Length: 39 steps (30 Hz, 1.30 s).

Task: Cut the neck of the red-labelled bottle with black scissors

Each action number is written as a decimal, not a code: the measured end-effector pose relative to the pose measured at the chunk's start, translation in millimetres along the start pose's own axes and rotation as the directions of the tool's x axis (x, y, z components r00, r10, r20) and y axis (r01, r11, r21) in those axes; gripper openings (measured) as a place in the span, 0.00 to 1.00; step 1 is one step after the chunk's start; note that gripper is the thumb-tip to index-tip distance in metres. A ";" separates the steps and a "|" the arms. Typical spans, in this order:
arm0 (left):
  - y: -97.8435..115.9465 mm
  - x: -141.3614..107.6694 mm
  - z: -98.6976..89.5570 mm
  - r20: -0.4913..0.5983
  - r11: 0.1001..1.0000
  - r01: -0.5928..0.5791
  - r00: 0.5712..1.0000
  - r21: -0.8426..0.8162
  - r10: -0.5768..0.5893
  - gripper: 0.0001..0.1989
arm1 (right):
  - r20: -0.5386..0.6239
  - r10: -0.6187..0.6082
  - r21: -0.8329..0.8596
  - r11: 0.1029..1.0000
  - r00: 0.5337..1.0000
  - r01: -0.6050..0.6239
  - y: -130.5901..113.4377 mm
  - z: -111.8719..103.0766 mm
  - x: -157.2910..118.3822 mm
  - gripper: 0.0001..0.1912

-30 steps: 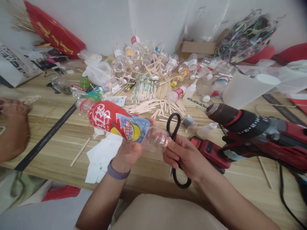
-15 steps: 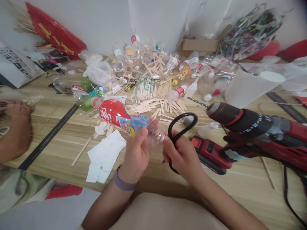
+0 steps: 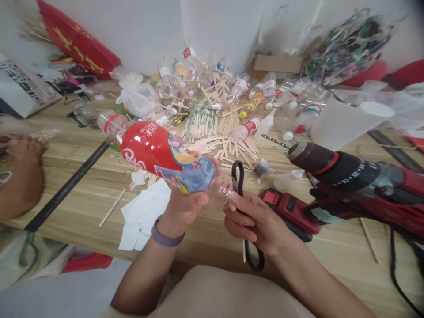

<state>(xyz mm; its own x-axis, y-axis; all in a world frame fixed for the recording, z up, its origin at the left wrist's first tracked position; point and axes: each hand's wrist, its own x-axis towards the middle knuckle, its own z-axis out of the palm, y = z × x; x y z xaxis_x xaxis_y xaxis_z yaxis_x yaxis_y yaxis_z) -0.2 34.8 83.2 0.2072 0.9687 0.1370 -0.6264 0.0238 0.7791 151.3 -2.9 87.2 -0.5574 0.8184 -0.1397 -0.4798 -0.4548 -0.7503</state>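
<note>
My left hand [image 3: 185, 207] is wrapped round the lower part of a plastic bottle [image 3: 155, 150] with a red and blue label. The bottle lies tilted, its neck pointing up and left and its clear base towards my right hand. My right hand [image 3: 253, 221] is closed round a pair of scissors with black loop handles [image 3: 238, 174], its fingertips at the bottle's clear base. The scissors' blades are mostly hidden by my fingers and the bottle.
A red and black cordless drill [image 3: 314, 157] stands at the right, bit pointing left. Wooden sticks [image 3: 218, 143], empty bottles [image 3: 247, 128] and a wire spool [image 3: 264, 168] lie behind. White paper [image 3: 142, 216] lies left. Another person's hands [image 3: 23, 154] are at the far left.
The bottle has come up closer to the camera and turned, its neck moving left and up. My right hand has rotated the scissors, so their handle loops now look narrower.
</note>
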 end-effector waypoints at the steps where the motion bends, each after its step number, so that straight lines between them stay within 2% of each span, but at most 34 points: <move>1: -0.5 1.3 -1.6 0.005 1.000 0.001 1.000 -0.007 -0.001 0.27 | 0.003 0.002 0.011 1.000 1.000 -0.002 0.6 -0.5 0.8 0.18; 3: -1.8 2.8 -3.7 -0.009 1.000 0.028 1.000 -0.015 -0.028 0.29 | -0.024 -0.043 -0.051 0.998 0.999 0.042 2.9 -1.1 2.4 0.20; 5: -3.3 2.7 -3.1 -0.061 0.997 0.070 0.996 -0.018 -0.071 0.29 | -0.100 -0.166 -0.265 0.955 0.981 0.135 6.0 -1.3 3.5 0.23; 6: -4.1 2.1 -1.5 -0.095 0.997 0.078 0.992 -0.025 -0.080 0.29 | -0.137 -0.249 -0.419 0.891 0.959 0.172 7.7 -1.6 3.9 0.24; 7: -4.9 1.2 0.9 -0.129 0.997 0.069 0.989 -0.036 -0.073 0.29 | -0.164 -0.339 -0.580 0.793 0.926 0.187 9.6 -2.0 4.2 0.24; 9: -6.4 -1.3 7.5 -0.188 0.998 0.021 0.982 -0.056 -0.032 0.29 | -0.170 -0.511 -0.836 0.528 0.843 0.151 13.3 -3.0 5.2 0.23; 11: -8.3 -4.0 14.9 -0.234 0.998 -0.029 0.972 -0.064 0.013 0.30 | -0.118 -0.650 -0.954 0.284 0.751 0.096 16.8 -3.9 6.8 0.18; 13: -11.0 -6.4 20.4 -0.274 0.998 -0.022 0.962 -0.063 0.004 0.31 | -0.048 -0.739 -0.989 0.131 0.672 0.074 19.3 -4.1 8.7 0.15; 14: -12.7 -7.3 21.9 -0.295 0.998 -0.009 0.956 -0.062 -0.010 0.30 | -0.029 -0.757 -0.992 0.101 0.653 0.073 19.9 -3.9 9.4 0.14; 15: -14.5 -7.8 22.6 -0.312 0.998 0.005 0.950 -0.061 -0.024 0.28 | -0.030 -0.756 -0.992 0.103 0.653 0.073 20.0 -3.5 9.8 0.14; 16: -16.3 -8.1 22.4 -0.322 0.998 0.018 0.946 -0.061 -0.037 0.26 | -0.047 -0.733 -0.988 0.135 0.679 0.077 19.6 -3.1 9.8 0.15; 19: -20.1 -7.2 19.1 -0.301 0.997 0.040 0.952 -0.064 -0.058 0.23 | -0.124 -0.539 -0.934 0.348 0.833 0.087 17.7 -3.0 7.8 0.22; 21: -21.0 -5.9 16.8 -0.268 0.996 0.058 0.961 -0.062 -0.072 0.24 | -0.150 -0.405 -0.864 0.497 0.902 0.079 17.5 -4.6 6.0 0.28; 22: -21.0 -5.1 16.0 -0.256 0.997 0.057 0.964 -0.055 -0.070 0.25 | -0.161 -0.359 -0.821 0.566 0.919 0.077 17.9 -5.8 5.5 0.30; 25: -20.3 -2.9 14.1 -0.225 0.999 0.036 0.974 -0.020 -0.039 0.27 | -0.175 -0.278 -0.663 0.742 0.945 0.095 20.1 -8.7 6.0 0.32; 28: -19.2 -1.1 11.9 -0.202 1.000 0.007 0.979 0.002 -0.006 0.27 | -0.163 -0.252 -0.485 0.863 0.954 0.145 20.8 -8.3 7.9 0.30; 35: -19.6 -3.6 8.5 -0.157 0.997 0.076 0.985 -0.008 -0.077 0.31 | -0.131 -0.189 -0.234 0.960 0.973 0.155 19.4 0.8 8.9 0.29; 39: -20.8 -4.9 6.9 -0.108 0.998 0.052 0.993 -0.040 -0.057 0.29 | -0.084 -0.076 -0.013 0.997 0.994 0.075 16.6 2.5 5.8 0.24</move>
<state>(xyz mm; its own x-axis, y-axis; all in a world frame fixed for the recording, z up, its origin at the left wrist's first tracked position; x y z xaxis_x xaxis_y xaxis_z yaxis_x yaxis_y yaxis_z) 16.9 27.8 70.5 0.1598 0.9868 0.0258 -0.6446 0.0845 0.7599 138.4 -6.6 75.6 -0.4602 0.8773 -0.1361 -0.5117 -0.3874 -0.7668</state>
